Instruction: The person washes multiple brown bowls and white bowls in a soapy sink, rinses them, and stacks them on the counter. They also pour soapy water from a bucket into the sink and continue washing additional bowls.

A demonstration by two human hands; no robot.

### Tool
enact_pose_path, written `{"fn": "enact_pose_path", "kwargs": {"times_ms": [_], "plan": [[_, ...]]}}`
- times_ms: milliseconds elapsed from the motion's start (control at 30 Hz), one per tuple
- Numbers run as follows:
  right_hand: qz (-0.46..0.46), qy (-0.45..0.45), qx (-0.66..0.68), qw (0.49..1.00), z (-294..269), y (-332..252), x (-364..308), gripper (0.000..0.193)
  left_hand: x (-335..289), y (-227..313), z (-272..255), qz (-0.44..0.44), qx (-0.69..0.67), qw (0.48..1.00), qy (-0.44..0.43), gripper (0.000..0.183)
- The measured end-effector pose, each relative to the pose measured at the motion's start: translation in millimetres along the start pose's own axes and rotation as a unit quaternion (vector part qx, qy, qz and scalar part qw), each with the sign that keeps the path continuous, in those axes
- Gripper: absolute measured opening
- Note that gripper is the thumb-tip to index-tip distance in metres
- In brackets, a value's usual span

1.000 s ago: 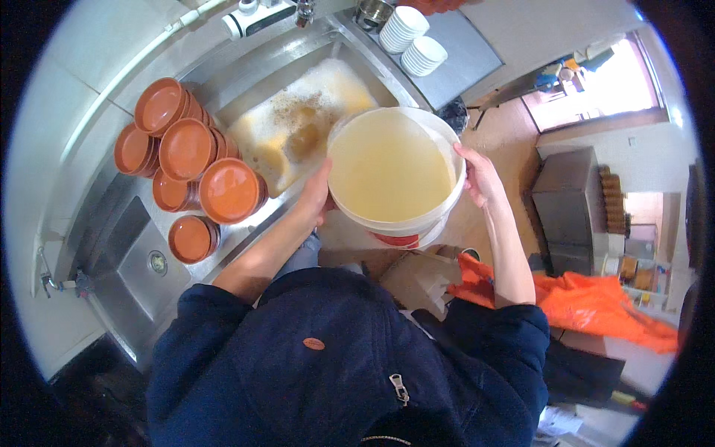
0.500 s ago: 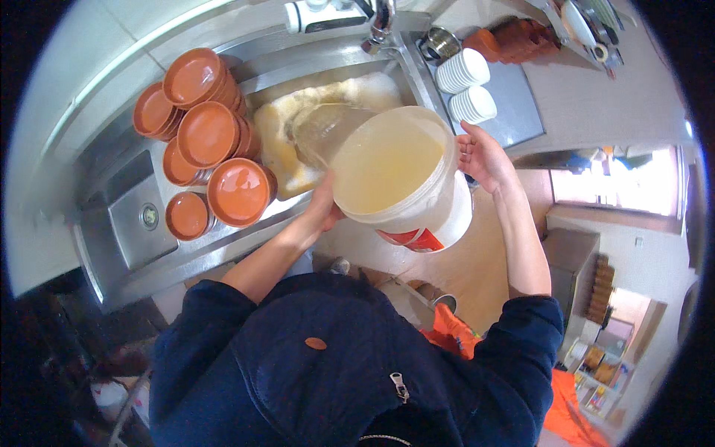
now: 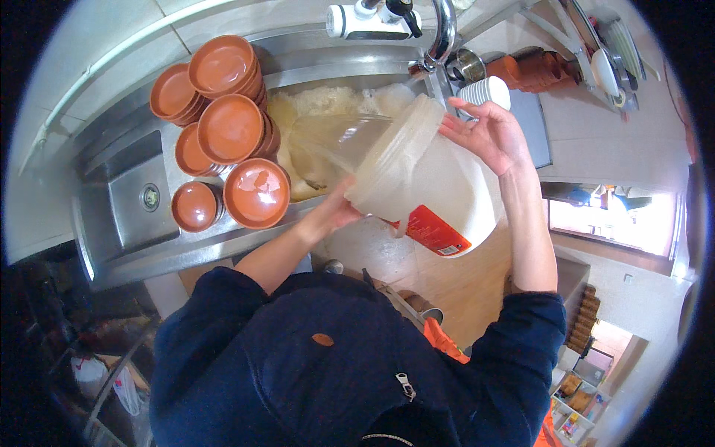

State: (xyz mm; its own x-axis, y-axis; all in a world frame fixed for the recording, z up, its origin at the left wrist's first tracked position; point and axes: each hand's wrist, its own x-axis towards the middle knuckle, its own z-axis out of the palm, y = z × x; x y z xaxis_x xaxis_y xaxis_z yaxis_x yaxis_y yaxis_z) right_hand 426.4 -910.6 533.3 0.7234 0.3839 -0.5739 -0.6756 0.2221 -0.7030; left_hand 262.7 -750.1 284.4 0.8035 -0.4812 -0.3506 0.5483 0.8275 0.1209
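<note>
A large white plastic bucket (image 3: 465,186) with a red label is tipped steeply to the left over the sink basin. Cloudy yellowish water (image 3: 339,138) pours from its mouth in a broad sheet. My left hand (image 3: 335,213) is closed on the rim at its near left side. At the far right, my right hand (image 3: 491,139) grips the rim with its fingers, the thumb side raised. Foam (image 3: 320,100) lies in the basin below, and the falling water hides part of what is there.
Stacks of terracotta-coloured dishes (image 3: 231,128) stand on the sink ledge, left of the water. Farther left is a small basin (image 3: 134,208) with a drain. A faucet (image 3: 445,33) rises behind; white cups (image 3: 488,93) and a metal pot (image 3: 468,65) sit to the right.
The bucket has tipped much further toward the sink, so its mouth now faces left and its side shows. The water sheet is larger. My right hand has risen with the rim.
</note>
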Motion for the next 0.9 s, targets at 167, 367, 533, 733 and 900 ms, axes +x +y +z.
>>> {"fn": "enact_pose_path", "kwargs": {"times_ms": [167, 367, 533, 733, 900], "plan": [[-0.004, -0.015, 0.046, 0.999, 43, 14, 13, 0.050, 12, -1, -9, -0.025, -0.058, 0.997, 0.043, 0.053], [0.023, -0.038, 0.069, 0.997, 68, 32, 23, 0.057, 27, -2, -21, -0.055, -0.160, 0.986, 0.010, 0.053], [-0.009, -0.049, 0.055, 0.997, 80, 41, 15, 0.061, 30, -2, -23, -0.072, -0.189, 0.979, -0.004, 0.052], [-0.037, -0.097, 0.090, 0.990, 72, 48, -21, 0.057, 19, -12, -23, -0.095, -0.201, 0.975, -0.011, 0.052], [-0.133, -0.052, 0.082, 0.986, 32, 70, -102, 0.053, -4, -24, -15, -0.103, -0.154, 0.983, -0.007, 0.052]]}}
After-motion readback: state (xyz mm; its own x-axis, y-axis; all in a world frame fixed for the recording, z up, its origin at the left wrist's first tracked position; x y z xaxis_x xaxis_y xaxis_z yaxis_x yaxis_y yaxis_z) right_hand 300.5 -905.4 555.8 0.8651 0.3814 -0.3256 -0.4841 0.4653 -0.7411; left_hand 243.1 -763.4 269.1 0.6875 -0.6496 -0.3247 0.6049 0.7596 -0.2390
